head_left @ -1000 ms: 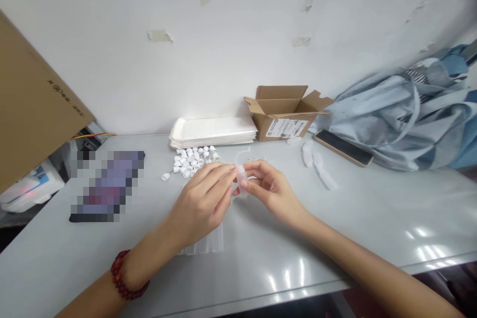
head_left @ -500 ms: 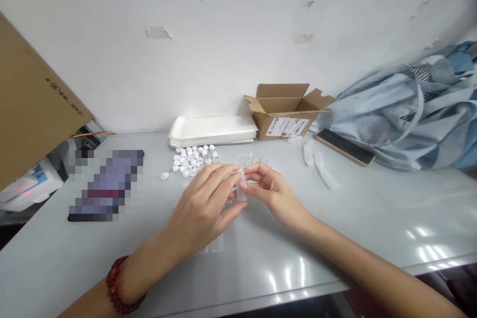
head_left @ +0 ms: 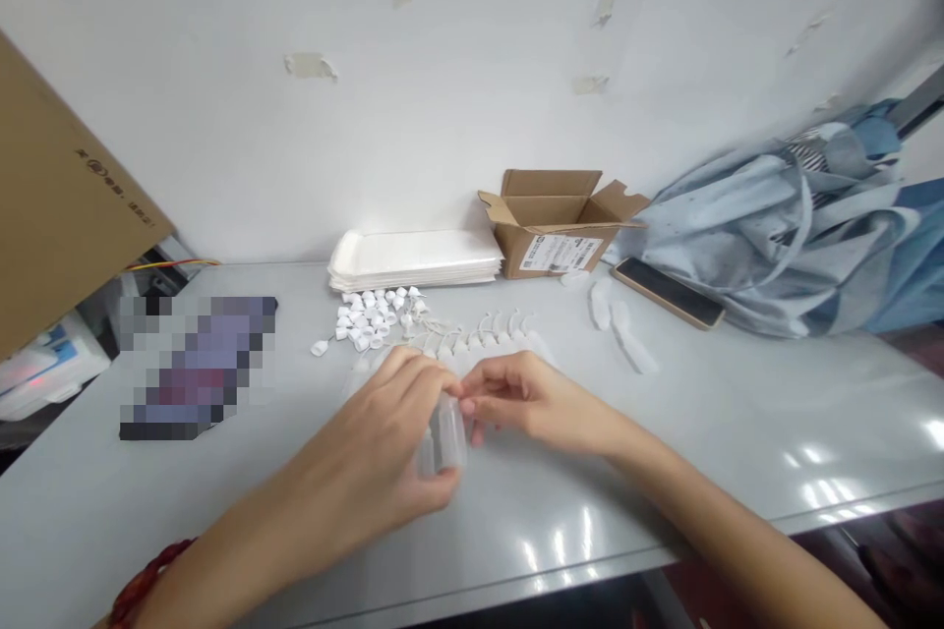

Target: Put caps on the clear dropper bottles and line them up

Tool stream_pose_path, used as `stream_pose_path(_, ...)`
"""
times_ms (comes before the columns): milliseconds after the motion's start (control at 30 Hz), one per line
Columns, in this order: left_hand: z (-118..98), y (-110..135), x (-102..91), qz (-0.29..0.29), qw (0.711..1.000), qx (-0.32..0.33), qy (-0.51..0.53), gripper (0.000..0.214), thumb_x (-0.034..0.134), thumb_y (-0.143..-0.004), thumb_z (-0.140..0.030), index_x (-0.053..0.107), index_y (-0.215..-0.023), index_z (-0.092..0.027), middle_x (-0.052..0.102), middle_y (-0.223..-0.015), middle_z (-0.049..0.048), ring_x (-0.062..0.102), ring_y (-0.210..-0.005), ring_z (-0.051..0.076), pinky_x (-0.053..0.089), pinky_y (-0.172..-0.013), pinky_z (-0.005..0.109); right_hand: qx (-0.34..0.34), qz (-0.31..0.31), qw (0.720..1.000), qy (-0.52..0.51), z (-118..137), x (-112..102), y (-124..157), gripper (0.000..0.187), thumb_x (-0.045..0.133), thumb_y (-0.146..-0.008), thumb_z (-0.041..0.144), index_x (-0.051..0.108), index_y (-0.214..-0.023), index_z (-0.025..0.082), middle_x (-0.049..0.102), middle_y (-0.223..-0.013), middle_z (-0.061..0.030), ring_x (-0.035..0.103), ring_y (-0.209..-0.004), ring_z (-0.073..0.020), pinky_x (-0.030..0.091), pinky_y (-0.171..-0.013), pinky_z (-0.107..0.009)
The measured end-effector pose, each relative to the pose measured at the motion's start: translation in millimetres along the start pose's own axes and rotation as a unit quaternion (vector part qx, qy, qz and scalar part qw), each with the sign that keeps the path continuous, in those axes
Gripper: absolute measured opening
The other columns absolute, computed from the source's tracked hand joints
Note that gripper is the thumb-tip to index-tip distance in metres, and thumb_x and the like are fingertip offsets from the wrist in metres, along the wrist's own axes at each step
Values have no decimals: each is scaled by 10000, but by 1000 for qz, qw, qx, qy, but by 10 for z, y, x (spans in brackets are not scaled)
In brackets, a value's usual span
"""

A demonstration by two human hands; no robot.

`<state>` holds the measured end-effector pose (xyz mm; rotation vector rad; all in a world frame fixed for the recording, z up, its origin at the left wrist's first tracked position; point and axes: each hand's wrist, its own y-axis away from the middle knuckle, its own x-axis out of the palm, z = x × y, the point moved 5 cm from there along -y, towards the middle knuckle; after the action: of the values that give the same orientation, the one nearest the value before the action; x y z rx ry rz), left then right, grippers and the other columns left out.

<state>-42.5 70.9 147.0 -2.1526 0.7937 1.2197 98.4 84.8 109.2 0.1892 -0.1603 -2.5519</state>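
Note:
My left hand (head_left: 402,428) curves around a small translucent plastic tube (head_left: 449,432), its thumb at the lower end and its fingers over the top. My right hand (head_left: 512,398) pinches at the tube's upper end from the right; its fingertips partly hide what they grip. Behind the hands, several more translucent tubes (head_left: 487,346) lie in a row, thin curved strings sticking up from their far ends. A pile of small white caps (head_left: 367,317) lies beyond my left hand. Whatever lies beneath my left hand is hidden.
A stack of white envelopes (head_left: 417,257) and an open cardboard box (head_left: 560,241) stand against the wall. On the right lie clear plastic pieces (head_left: 630,339), a phone (head_left: 670,292) and a blue cloth bag (head_left: 752,216). A blurred-out purple item (head_left: 213,364) rests at left.
Both hands have moved down and nearer to me with the tube, uncovering more of the row behind them. The view has shifted slightly.

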Motion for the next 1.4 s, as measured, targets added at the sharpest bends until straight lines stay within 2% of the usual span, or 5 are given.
stream_pose_path(133, -48, 30, 100, 96, 994, -42, 28, 240, 575, -676, -138, 512, -897, -206, 547, -975, 34, 501, -923, 221, 461, -753, 336, 35, 111, 989, 97, 8, 13, 68, 153, 569, -858, 229, 676, -842, 121, 670, -785, -40, 630, -665, -130, 479, -659, -257)
stream_pose_path(300, -34, 28, 222, 138, 986, -89, 25, 208, 531, -658, -134, 494, -854, -192, 537, -920, 27, 488, -903, 222, 428, -743, 337, 40, 175, 969, 170, -50, 61, 64, 134, 578, -850, 206, 676, -867, 117, 636, -684, -4, 552, -529, -85, 440, -548, -209)
stream_pose_path(433, 11, 27, 249, 150, 982, -110, 30, 210, 518, -652, -153, 477, -854, -194, 521, -911, 25, 474, -896, 222, 407, -717, 330, 17, 174, 961, 214, -50, 57, 36, 164, 593, -858, 247, 681, -897, 113, 653, -672, -9, 493, -521, -78, 377, -496, -190)
stream_pose_path(733, 99, 60, 254, 141, 982, -121, 42, 195, 517, -678, -175, 456, -862, -199, 494, -908, 16, 452, -862, 210, 379, -689, 322, 7, 173, 960, 219, -66, 78, 32, 279, 569, -878, 263, 646, -1103, 117, 675, -722, -21, 487, -556, -93, 395, -544, -209)
stream_pose_path(1400, 111, 37, 229, 146, 981, -117, 41, 211, 497, -673, -133, 483, -875, -191, 497, -941, 28, 458, -905, 221, 388, -730, 336, 0, 164, 961, 221, -94, 82, 10, 246, 588, -868, 282, 648, -1040, 117, 677, -743, -32, 570, -635, -121, 442, -612, -223)
